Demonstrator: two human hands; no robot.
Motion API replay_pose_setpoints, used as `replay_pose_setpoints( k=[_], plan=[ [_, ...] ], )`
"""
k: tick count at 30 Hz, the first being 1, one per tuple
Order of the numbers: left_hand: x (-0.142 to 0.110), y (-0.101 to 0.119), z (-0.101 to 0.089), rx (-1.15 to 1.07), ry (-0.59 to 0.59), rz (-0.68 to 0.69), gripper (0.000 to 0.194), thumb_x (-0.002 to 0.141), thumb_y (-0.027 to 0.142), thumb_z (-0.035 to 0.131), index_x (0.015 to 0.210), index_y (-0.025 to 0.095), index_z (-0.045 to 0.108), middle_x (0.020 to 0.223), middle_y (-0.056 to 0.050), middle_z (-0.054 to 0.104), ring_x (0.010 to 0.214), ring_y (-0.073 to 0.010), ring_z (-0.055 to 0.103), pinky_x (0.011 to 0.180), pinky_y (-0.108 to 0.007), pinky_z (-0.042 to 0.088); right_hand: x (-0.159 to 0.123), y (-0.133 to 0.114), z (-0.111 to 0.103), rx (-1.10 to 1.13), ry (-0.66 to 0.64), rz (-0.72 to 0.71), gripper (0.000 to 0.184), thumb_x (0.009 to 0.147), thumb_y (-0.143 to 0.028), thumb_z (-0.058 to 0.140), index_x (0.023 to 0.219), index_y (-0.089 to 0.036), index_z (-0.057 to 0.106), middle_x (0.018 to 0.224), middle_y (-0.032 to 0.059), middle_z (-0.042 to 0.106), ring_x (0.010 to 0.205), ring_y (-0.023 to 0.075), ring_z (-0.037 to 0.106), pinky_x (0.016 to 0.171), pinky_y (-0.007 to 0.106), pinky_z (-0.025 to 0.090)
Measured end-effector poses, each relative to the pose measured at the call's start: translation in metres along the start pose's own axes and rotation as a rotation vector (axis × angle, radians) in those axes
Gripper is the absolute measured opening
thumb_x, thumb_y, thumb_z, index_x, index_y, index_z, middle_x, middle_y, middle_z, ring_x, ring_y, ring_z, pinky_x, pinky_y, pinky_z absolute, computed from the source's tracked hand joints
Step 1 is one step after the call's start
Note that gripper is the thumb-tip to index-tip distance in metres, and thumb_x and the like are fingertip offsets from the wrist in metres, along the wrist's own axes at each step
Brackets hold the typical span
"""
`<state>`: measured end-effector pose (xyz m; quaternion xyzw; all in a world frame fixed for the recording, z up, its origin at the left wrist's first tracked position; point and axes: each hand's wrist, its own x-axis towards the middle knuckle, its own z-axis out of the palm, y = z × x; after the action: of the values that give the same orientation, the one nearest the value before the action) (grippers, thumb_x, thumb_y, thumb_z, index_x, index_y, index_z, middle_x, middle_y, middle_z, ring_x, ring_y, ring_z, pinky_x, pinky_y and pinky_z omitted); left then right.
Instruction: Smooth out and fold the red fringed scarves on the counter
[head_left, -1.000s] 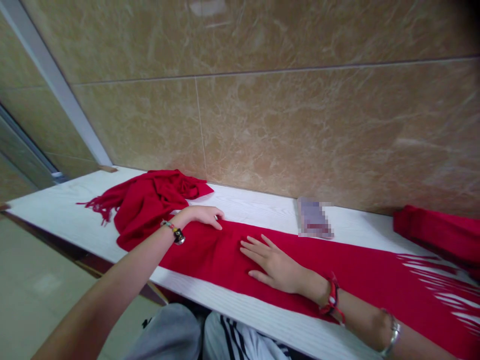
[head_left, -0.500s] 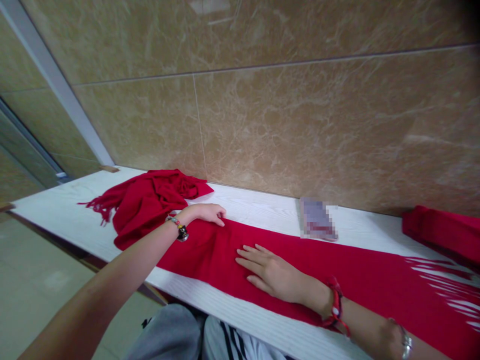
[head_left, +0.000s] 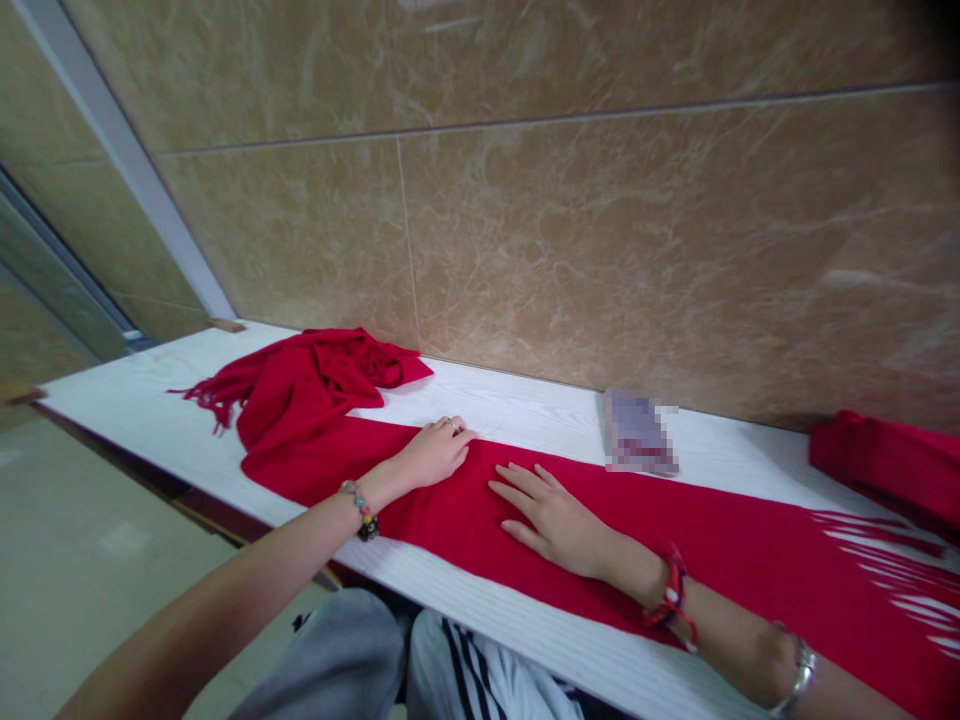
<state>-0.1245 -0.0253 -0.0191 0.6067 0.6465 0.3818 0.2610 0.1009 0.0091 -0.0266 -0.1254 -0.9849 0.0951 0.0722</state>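
A long red scarf [head_left: 660, 540] lies spread along the white table, its right end fringed. The scarf's left part [head_left: 322, 380] is bunched in loose folds, with more fringe hanging off it. Along the far edge of the flat stretch, my left hand [head_left: 439, 452] bends its fingers together on the cloth; the fingertips are partly hidden. My right hand [head_left: 559, 520] rests palm down on the scarf, fingers stretched and a little apart, just right of the left hand.
A flat item with a blurred face [head_left: 637, 435] lies behind the scarf near the tiled wall [head_left: 600, 250]. Another red cloth bundle [head_left: 877, 465] sits at the back right. The white table's [head_left: 517, 390] front edge runs close before my legs [head_left: 450, 660].
My left hand has come nearer and slightly right, from the scarf's far edge further onto the cloth. My right hand stays spread on the scarf, shifted slightly right and away.
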Motion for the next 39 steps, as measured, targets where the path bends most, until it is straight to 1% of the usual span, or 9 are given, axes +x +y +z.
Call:
replay_pose_setpoints(
  k=[2,7,13,20,24,29,32,35,39],
  plan=[
    [0.011,-0.007,-0.014,-0.494,0.077,-0.167,0.012,0.072,0.017,0.057,0.083,0.017,0.061,0.086,-0.005,0.061,0.091,-0.0192,0.055,0.087,-0.032,0.039,0.0,0.001,0.002,0.003,0.014,-0.004,0.047,0.09,-0.04,0.034,0.132,-0.019,0.039,0.138,0.0111,0.036,0.129,0.024,0.027,0.105,0.048,0.021],
    [0.027,-0.028,-0.036,-0.846,0.283,-0.292,0.019,0.083,0.026,0.039,0.085,0.018,0.056,0.075,-0.003,0.058,0.074,-0.0111,0.058,0.071,-0.024,0.045,-0.003,0.004,0.007,0.002,0.047,-0.027,0.046,0.09,-0.039,0.034,0.131,-0.019,0.04,0.137,0.0116,0.037,0.128,0.0238,0.028,0.104,0.049,0.023],
    [0.016,-0.036,-0.039,-1.117,0.305,-0.347,0.031,0.087,0.029,0.029,0.079,0.016,0.056,0.068,-0.003,0.056,0.067,-0.012,0.057,0.064,-0.025,0.046,0.004,0.006,-0.003,-0.011,0.011,-0.067,0.045,0.089,-0.038,0.036,0.13,-0.018,0.042,0.137,0.0109,0.037,0.128,0.0239,0.029,0.104,0.047,0.025],
    [0.016,-0.036,-0.04,-1.155,0.263,-0.354,0.027,0.087,0.028,0.034,0.081,0.016,0.057,0.064,-0.002,0.055,0.061,-0.0113,0.055,0.061,-0.024,0.045,0.057,-0.008,-0.001,-0.041,0.006,-0.152,0.047,0.089,-0.037,0.037,0.131,-0.015,0.039,0.137,0.0126,0.036,0.127,0.0251,0.03,0.104,0.048,0.024],
    [0.012,-0.035,-0.04,-1.064,0.136,-0.363,0.014,0.083,0.023,0.048,0.084,0.013,0.057,0.07,-0.004,0.059,0.064,-0.0117,0.057,0.063,-0.023,0.045,0.063,-0.006,0.014,-0.046,-0.015,-0.161,0.046,0.091,-0.039,0.03,0.132,-0.018,0.038,0.138,0.0092,0.036,0.129,0.0222,0.027,0.105,0.047,0.02],
    [0.004,-0.039,-0.049,-0.697,0.008,-0.242,0.019,0.082,0.028,0.048,0.092,0.013,0.055,0.08,-0.005,0.059,0.076,-0.0135,0.058,0.076,-0.03,0.045,0.06,0.001,0.017,-0.048,0.004,-0.147,0.049,0.091,-0.042,0.027,0.133,-0.018,0.036,0.139,0.0098,0.034,0.13,0.0229,0.025,0.105,0.047,0.02],
    [-0.006,-0.038,-0.055,-0.319,-0.088,-0.044,0.016,0.073,0.018,0.058,0.089,0.015,0.058,0.088,-0.003,0.058,0.084,-0.0141,0.055,0.084,-0.03,0.041,0.061,0.004,0.018,-0.052,0.017,-0.124,0.052,0.091,-0.045,0.026,0.134,-0.017,0.035,0.14,0.0101,0.032,0.13,0.0237,0.023,0.105,0.048,0.019],
    [-0.022,-0.032,-0.063,0.247,-0.283,0.275,0.018,0.075,0.01,0.049,0.087,0.017,0.061,0.1,-0.005,0.056,0.096,-0.0152,0.051,0.091,-0.029,0.036,0.061,0.005,0.019,-0.057,0.009,-0.105,0.052,0.091,-0.045,0.026,0.133,-0.018,0.036,0.14,0.0095,0.033,0.13,0.0236,0.023,0.106,0.047,0.019],
    [-0.041,-0.018,-0.068,0.659,-0.28,0.355,0.029,0.073,0.002,0.038,0.082,0.019,0.061,0.095,-0.003,0.056,0.093,-0.0149,0.05,0.089,-0.027,0.036,0.061,0.004,0.02,-0.046,0.009,-0.092,0.05,0.09,-0.044,0.027,0.133,-0.019,0.037,0.14,0.009,0.032,0.13,0.0238,0.025,0.105,0.047,0.02]
  ],
)
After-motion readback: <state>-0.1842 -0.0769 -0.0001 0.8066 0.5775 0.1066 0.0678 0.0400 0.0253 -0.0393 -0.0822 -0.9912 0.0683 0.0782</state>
